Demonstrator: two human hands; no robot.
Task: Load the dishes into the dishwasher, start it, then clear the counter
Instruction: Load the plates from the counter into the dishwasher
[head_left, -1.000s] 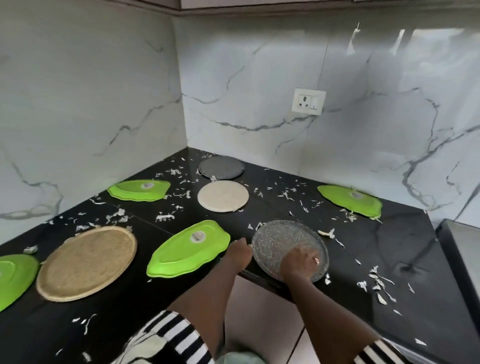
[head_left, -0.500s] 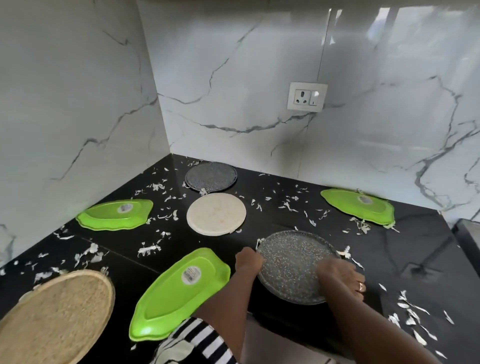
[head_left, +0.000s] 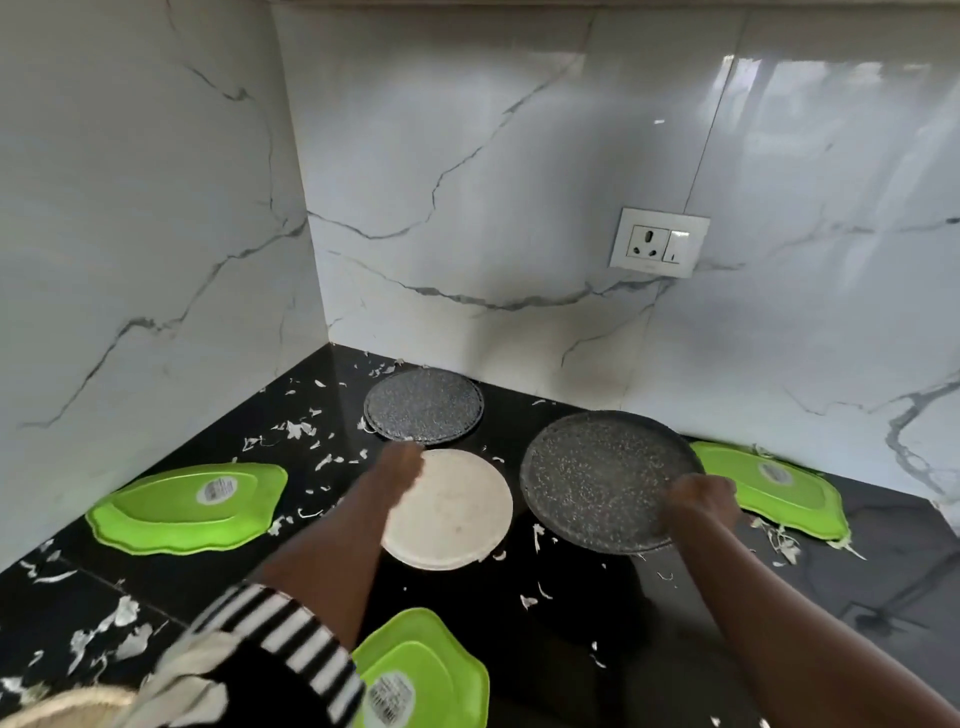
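The dark speckled plate (head_left: 597, 478), one of the items to be loaded, was clear of the black counter (head_left: 779, 623) and tilted. The right hand (head_left: 701, 501) gripped it at the near rim, judged to be a lift for carrying it away. The left hand (head_left: 402, 467) reached over the cream plate (head_left: 457, 514), just short of a second speckled plate (head_left: 423, 405), probably for the next pickup. Blur prevented telling whether its fingers were closed or held anything. Three green trays lay well apart with stickers uppermost: one at left (head_left: 182, 509), one at right (head_left: 789, 499) partly behind the raised plate, and one nearest (head_left: 421, 670) cut off by the frame. Pale scraps (head_left: 296, 430) littered the counter. The dishwasher was not in view.
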